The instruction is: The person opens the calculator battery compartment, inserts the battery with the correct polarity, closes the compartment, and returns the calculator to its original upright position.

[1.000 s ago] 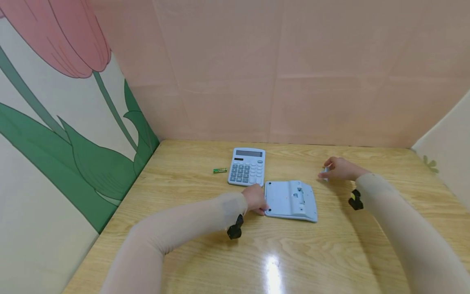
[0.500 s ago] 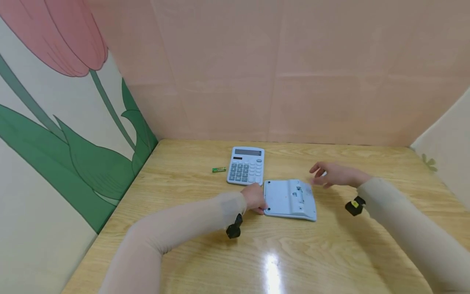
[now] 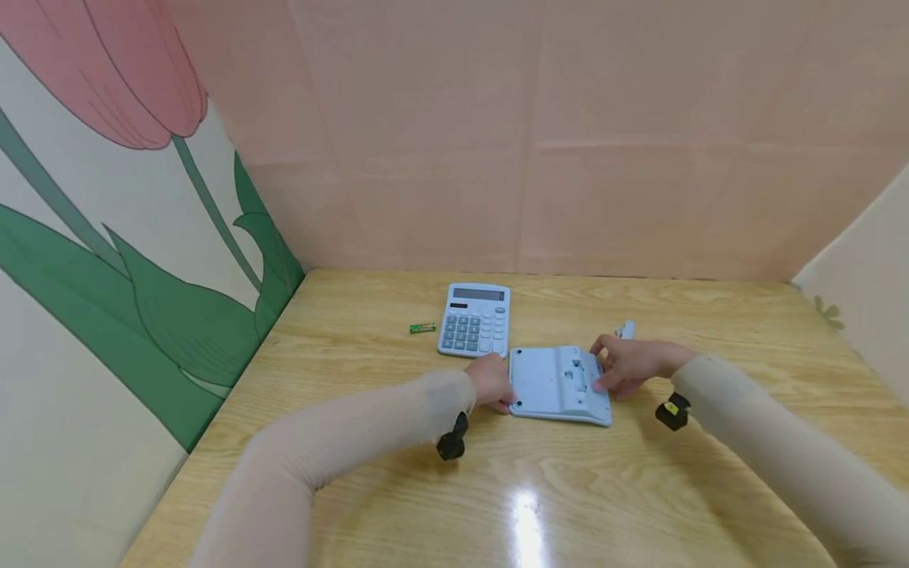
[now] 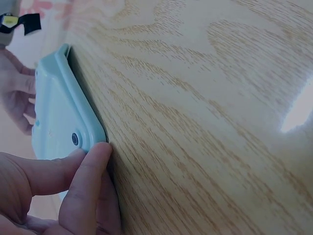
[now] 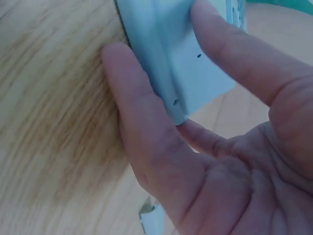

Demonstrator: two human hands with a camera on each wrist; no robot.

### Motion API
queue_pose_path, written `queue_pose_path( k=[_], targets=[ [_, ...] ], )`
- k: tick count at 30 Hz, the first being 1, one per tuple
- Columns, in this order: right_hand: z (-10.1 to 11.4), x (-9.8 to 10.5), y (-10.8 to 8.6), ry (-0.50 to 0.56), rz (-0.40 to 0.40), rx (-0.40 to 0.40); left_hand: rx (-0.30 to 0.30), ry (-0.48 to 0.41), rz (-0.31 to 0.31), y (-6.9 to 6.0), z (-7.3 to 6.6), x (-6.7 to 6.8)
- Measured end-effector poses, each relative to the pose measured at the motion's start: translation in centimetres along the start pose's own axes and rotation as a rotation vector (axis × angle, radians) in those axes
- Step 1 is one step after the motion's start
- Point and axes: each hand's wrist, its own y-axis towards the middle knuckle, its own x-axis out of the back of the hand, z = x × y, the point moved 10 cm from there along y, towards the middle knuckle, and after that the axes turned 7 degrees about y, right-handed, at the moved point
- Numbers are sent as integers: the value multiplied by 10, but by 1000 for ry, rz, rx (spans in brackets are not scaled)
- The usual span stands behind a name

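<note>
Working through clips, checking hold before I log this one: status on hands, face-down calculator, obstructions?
Left hand pinches corner of face-down calculator; right hand around opposite edge, grip unclear. Battery compartment uncovered. Battery cover lies beyond; nothing visibly blocking.

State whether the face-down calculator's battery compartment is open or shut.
Open: the battery compartment shows uncovered in the face-down calculator, and what looks like its cover lies apart.

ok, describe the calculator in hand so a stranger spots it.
On the wooden table, look between the left hand and right hand. There lies the face-down calculator: unlike the face-up calculator nearby, it shows an open compartment, no keys.
</note>
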Motion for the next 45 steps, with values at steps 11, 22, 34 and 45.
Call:
queue_pose_path(
  k=[11,22,34,45],
  targets=[
    [0,-1,6,4,-33,-14,18,20,8,-4,2,2],
    [-1,-3,9,28,-36,-64,-64,39,94,-12,3,5],
    [-4,-2,11,88,-26,-38,-218,-4,-28,-16,-2,117],
    [-6,-2,12,89,-23,-31,-140,197,-321,25,48,188]
  ],
)
